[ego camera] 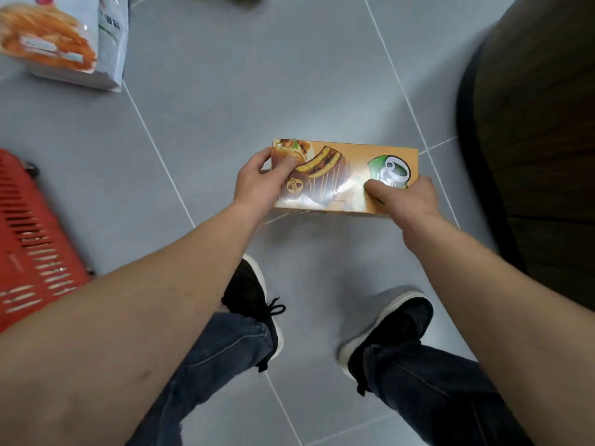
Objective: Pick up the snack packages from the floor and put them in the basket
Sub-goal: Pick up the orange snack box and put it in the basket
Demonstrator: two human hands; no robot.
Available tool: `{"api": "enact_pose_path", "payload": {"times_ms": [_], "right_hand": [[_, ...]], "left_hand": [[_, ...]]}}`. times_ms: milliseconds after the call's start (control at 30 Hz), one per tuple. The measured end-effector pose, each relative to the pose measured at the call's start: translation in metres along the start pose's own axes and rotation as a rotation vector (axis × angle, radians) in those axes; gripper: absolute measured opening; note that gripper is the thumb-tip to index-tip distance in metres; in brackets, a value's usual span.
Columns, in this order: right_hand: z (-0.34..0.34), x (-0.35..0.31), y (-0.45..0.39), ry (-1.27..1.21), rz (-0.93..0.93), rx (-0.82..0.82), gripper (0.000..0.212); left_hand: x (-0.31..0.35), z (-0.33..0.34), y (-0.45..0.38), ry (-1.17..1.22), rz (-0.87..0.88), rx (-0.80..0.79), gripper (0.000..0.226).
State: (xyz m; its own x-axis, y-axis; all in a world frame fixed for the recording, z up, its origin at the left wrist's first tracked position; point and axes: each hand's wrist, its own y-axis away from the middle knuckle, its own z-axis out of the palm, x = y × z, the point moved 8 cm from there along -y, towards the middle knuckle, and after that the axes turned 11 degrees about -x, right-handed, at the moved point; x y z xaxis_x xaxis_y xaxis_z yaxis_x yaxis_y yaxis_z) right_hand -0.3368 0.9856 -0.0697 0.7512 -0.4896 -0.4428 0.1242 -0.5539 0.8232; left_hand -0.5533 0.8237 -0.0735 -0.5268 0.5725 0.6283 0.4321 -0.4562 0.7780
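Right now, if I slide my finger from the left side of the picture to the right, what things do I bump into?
Red basket → white snack bag → left hand → orange snack box → right hand → dark wooden furniture.

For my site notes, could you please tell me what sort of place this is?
Probably a shop, or a mock one: a red slotted plastic basket stands on the grey tiled floor, near a white snack bag and a hand-held orange cardboard cake box.
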Motion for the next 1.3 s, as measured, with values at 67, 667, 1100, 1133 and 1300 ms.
{"api": "enact_pose_path", "payload": {"times_ms": [67,667,1100,1133,1300], "right_hand": [[-0.003,-0.023,0.041,0.018,-0.003,-0.019,0.084],[0.042,-0.167,0.328,0.342,-0.325,-0.132,0.075],[0.202,-0.180,0.470,0.318,-0.403,-0.287,0.079],[0.224,-0.180,0.481,0.310,-0.393,-0.317,0.072],[0.358,-0.186,0.541,0.355,-0.441,-0.449,0.025]], "left_hand": [[0.023,-0.019,0.034,0.007,-0.024,0.001,0.049],[0.141,-0.150,0.291,0.322,0.012,-0.096,0.064],[0.143,-0.351,0.445,0.314,0.262,0.128,0.051],[0.138,-0.379,0.454,0.334,0.268,0.117,0.047],[0.095,-0.523,0.488,0.430,0.287,0.184,0.046]]}}
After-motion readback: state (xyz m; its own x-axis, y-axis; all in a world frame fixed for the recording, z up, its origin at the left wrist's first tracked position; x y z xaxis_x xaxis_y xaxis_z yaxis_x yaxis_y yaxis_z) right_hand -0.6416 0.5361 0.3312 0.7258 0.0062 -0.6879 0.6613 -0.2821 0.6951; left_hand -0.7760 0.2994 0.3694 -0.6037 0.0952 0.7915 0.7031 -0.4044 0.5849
